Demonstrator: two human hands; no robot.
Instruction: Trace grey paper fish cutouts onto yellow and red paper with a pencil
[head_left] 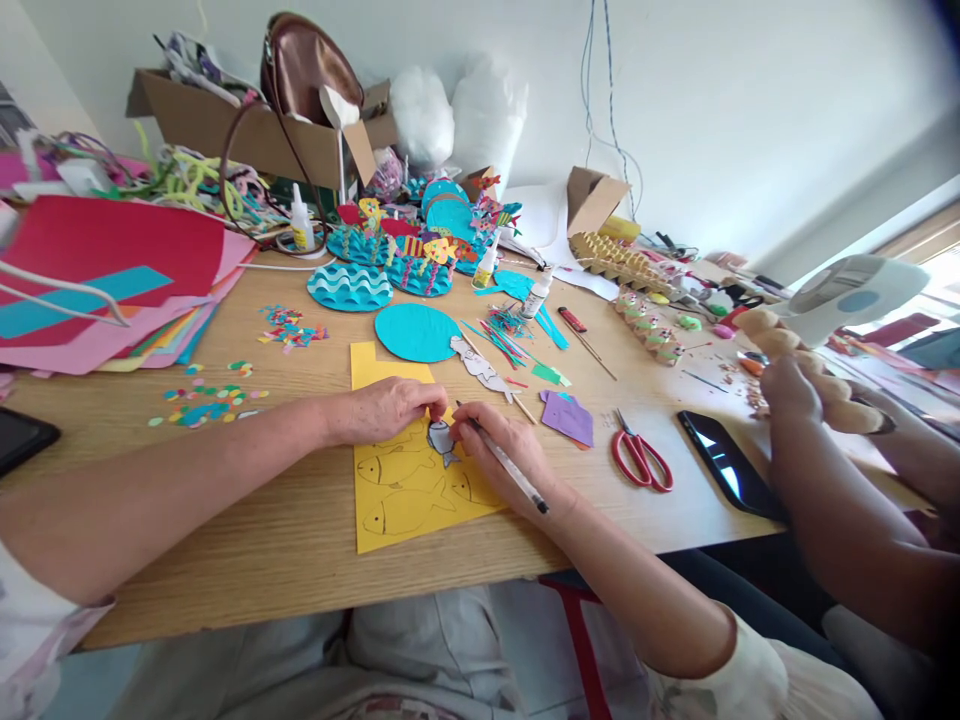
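A yellow paper sheet (409, 490) lies before me on the wooden table, with several fish outlines drawn on it in dark ink. On its upper right part is a small grey-white paper fish cutout (442, 440). My left hand (386, 410) has its fingers curled, the fingertips closed at the cutout's top edge. Between the fingers of my right hand (510, 450) is a clear pen (517, 477), its back end slanting toward my wrist. The right fingertips are close beside the cutout and partly hide the sheet. Above my hands lies a blue oval (417, 333).
Red-handled scissors (642, 455) and a black phone (726, 462) lie to the right. Purple paper pieces (568, 418) and a white paper cutout (480, 367) are nearer. A co-worker's hands (795, 390) hold beige rounded pieces. Paper confetti (206, 400) is scattered left; glue bottles (536, 293) stand behind.
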